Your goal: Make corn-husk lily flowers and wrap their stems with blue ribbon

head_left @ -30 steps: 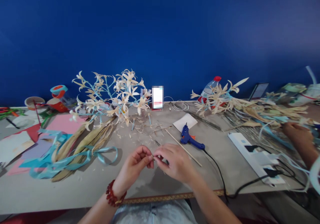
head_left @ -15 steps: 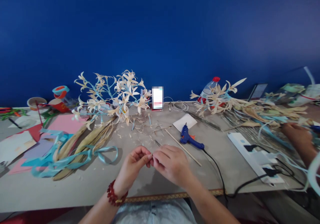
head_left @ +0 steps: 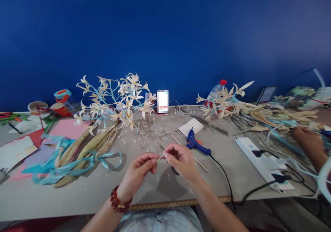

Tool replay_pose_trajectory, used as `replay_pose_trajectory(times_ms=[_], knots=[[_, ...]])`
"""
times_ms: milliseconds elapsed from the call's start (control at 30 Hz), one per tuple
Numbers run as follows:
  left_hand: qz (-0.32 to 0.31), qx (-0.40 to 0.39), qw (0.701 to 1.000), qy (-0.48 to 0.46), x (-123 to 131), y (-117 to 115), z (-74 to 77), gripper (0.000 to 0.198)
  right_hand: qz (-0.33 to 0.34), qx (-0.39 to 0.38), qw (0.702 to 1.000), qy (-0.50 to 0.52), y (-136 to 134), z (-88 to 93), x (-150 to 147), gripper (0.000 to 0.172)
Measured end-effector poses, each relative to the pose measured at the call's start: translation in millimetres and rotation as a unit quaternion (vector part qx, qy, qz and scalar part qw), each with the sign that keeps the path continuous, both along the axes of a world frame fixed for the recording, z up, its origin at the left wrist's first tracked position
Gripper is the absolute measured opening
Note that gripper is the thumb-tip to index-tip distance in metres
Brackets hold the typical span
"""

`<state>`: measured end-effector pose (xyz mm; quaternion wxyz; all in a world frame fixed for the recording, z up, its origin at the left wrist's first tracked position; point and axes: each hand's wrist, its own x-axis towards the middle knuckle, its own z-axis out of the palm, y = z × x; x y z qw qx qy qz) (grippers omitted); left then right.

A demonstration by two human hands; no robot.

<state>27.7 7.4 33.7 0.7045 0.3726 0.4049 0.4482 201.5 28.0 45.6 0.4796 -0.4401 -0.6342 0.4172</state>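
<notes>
A thin pale strip (head_left: 160,157), perhaps a piece of dried husk, is stretched between my two hands over the table. My left hand (head_left: 143,167) pinches its lower end between thumb and index finger; a red bead bracelet is on that wrist. At the upper end, the thumb and fingertips of my right hand (head_left: 181,159) are closed on the strip. Beyond the right hand lies a thin wooden stick (head_left: 200,164), partly covered by it. A blue glue gun (head_left: 194,142) rests to the right, its nozzle on a white sheet (head_left: 184,128).
Cream husk flowers (head_left: 134,94) stand at the back left, with more flowers (head_left: 227,102) at the back right. Blue ribbon (head_left: 77,171) and dried husks (head_left: 93,149) lie left. A power strip (head_left: 248,152) with cords and another person's hand (head_left: 307,139) are at right.
My right hand has moved slightly up and right, away from the left. More of the pale strip now shows between them. A small pale scrap shows on the table below.
</notes>
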Motion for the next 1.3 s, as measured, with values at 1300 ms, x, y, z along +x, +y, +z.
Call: replay_pose_trajectory(times_ms=[1300], knots=[[0.037, 0.123, 0.98, 0.155, -3, 3, 5.3, 0.021, -0.014, -0.008, 0.997, 0.082, 13, -0.9, 4, 0.007]])
